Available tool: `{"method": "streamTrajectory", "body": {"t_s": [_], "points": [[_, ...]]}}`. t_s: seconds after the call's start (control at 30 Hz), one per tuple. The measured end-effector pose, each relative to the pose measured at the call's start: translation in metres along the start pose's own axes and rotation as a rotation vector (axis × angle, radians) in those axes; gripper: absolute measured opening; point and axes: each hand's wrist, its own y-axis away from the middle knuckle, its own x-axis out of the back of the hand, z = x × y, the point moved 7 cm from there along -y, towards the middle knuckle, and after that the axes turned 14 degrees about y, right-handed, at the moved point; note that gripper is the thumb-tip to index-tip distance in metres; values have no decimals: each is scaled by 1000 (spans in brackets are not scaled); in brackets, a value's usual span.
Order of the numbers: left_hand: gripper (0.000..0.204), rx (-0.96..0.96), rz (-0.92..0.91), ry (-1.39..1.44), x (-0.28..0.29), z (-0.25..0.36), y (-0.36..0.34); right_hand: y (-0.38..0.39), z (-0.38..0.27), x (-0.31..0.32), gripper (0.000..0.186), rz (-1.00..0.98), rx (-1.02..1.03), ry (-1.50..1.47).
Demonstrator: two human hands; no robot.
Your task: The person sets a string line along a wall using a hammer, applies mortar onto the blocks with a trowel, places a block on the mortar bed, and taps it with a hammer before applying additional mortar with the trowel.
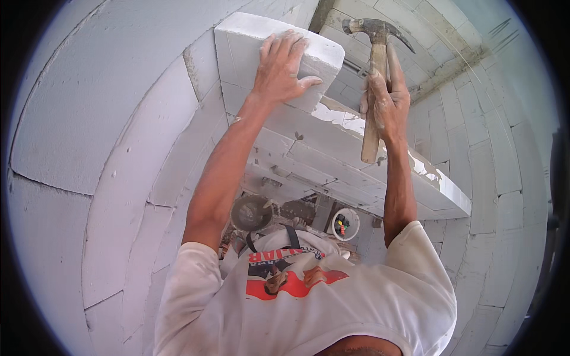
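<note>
1. The left hand [279,68] lies flat and spread on the face of a white block [273,56]. The fingers are open and pressing, not gripping, and they steady the block where it sits at the top of the wall [101,148].
2. The right hand [386,101] is closed around the wooden handle of a claw hammer [375,71]. The hammer is held upright, its steel head raised just beside the block's right end.
3. By my reading, the courses below are already laid and jointed. This top block is in its place but looks as if it is not yet fully seated, so the settling taps seem to be what is left.
4. A long block ledge [380,172] runs off to the right beneath the hammer, with rough white mortar along its upper edge.
5. Far below, on the floor, sit a dark round pan [250,212] and a white bucket [345,224] holding small coloured bits.
6. Nothing stands between hammer and block, though the ledge and the far wall crowd the swing.
</note>
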Motion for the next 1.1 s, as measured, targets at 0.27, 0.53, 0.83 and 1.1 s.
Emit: {"method": "streamTrajectory", "body": {"t_s": [0.27, 0.53, 0.83, 1.1], "points": [[88, -115, -90, -2, 13, -29, -5, 86, 108, -57, 63, 194, -479, -679], [88, -83, -88, 25, 16, -30, -2, 116, 128, -120, 65, 14, -692, -766], [84, -114, -34, 53, 16, -29, -1, 105, 122, -111, 58, 29, -613, -730], [83, -104, -5, 53, 21, -23, 3, 86, 83, -65, 67, 132, -454, -345]]}}
